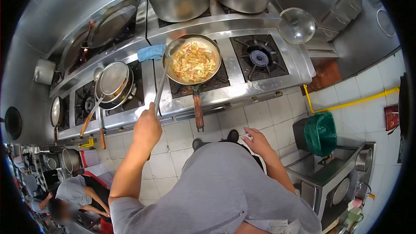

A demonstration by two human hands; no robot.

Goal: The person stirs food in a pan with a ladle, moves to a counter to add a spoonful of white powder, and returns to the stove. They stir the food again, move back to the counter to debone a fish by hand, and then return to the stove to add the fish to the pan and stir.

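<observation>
My left hand [147,128] is closed round the handle of a long metal ladle [161,87], whose head rests at the left rim of a frying pan [219,60]. Sliced, orange-and-yellow food [193,63] lies in the pan, which sits on a stove burner. The pan's wooden handle [198,112] points toward me, with no hand on it. My right hand [256,140] hangs over the floor right of that handle, fingers apart and holding nothing. A blue cloth [151,53] lies left of the pan.
Two large pots [177,0] stand behind. A bare burner [259,57] and a strainer bowl [297,25] are to the right. Stacked strainers [114,79] sit left. A green-lined bin [320,134] stands right. Other people, one in a grey shirt [73,190], are at lower left.
</observation>
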